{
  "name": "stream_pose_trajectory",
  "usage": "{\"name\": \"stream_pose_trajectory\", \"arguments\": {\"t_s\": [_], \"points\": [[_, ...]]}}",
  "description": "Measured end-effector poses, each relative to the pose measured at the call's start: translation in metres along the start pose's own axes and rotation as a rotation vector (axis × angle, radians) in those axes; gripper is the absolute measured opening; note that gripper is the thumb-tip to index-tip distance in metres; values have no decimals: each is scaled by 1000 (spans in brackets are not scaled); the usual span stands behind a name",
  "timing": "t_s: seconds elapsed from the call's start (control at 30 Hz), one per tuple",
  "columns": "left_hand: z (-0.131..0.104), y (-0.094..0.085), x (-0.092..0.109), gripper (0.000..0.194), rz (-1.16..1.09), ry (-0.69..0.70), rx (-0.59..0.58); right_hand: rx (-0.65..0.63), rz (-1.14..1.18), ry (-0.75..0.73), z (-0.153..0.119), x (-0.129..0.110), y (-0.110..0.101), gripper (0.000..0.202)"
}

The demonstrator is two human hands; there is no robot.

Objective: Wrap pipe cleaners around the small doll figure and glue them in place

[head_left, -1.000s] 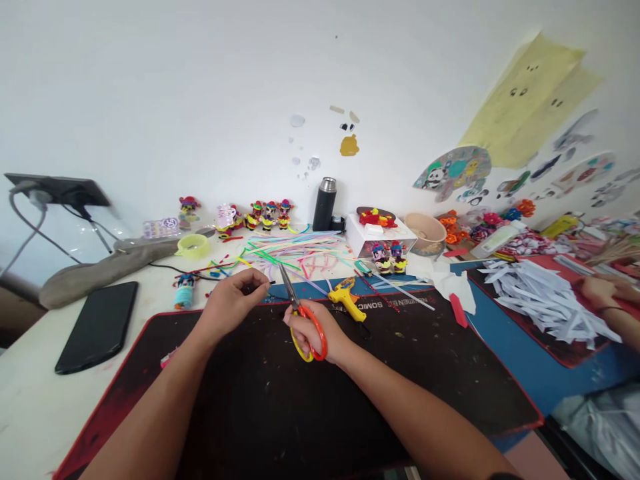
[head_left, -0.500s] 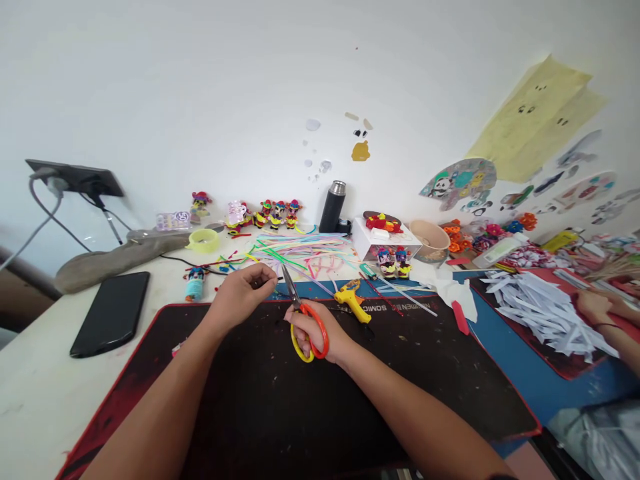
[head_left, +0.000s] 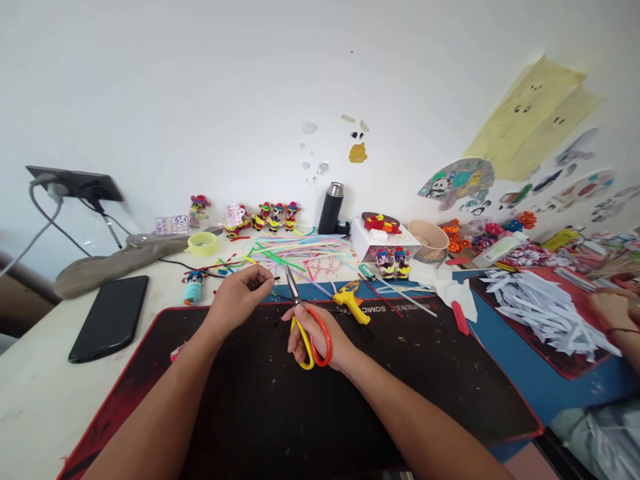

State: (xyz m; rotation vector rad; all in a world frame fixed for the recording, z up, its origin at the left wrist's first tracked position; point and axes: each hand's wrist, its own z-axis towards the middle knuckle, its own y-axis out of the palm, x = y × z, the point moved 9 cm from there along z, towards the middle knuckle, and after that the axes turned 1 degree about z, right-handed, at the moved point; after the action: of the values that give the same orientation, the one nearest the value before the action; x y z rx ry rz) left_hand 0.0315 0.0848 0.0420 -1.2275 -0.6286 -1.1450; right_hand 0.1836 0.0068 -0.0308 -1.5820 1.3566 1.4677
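My right hand (head_left: pixel 320 340) grips a pair of scissors (head_left: pixel 293 285) with one red and one yellow handle, blades pointing up and away over the black mat. My left hand (head_left: pixel 241 293) is closed in a pinch just left of the blades. A tiny dark piece (head_left: pixel 277 278) shows at its fingertips, too small to name. Beyond both hands lies a spread of coloured pipe cleaners (head_left: pixel 300 250). Right of the scissors rests a yellow glue gun (head_left: pixel 353 303). A small doll figure with a light blue body (head_left: pixel 193 288) stands left of my left hand.
A phone (head_left: pixel 109 319) lies at the left. Several small figures (head_left: pixel 277 217), a black thermos (head_left: pixel 331 208), a white box (head_left: pixel 367 245) and a bowl (head_left: pixel 429 240) line the wall. At the right, another person's hand (head_left: pixel 610 310) is beside a pile of white paper strips (head_left: pixel 545 313).
The scissors and my right hand have shifted slightly right and down, and the handles sit a little differently in the fingers. My left hand keeps its pinch.
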Motion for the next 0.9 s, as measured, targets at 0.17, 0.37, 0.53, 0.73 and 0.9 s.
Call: {"name": "stream_pose_trajectory", "arguments": {"t_s": [0.17, 0.37, 0.53, 0.73, 0.9], "points": [[0, -5, 1, 21, 1, 4, 60, -100, 82, 4, 1, 3, 10, 84], [0, -7, 0, 21, -13, 1, 86, -100, 45, 33, -3, 1, 14, 79], [-2, -3, 3, 21, 31, 43, 62, -54, -30, 22, -4, -3, 17, 76], [-6, 3, 15, 16, 261, 129, 42, -17, -83, 40, 1, -1, 19, 74], [-10, 8, 23, 15, 446, 222, 26, 14, -94, 44, 2, 0, 17, 72]]}}
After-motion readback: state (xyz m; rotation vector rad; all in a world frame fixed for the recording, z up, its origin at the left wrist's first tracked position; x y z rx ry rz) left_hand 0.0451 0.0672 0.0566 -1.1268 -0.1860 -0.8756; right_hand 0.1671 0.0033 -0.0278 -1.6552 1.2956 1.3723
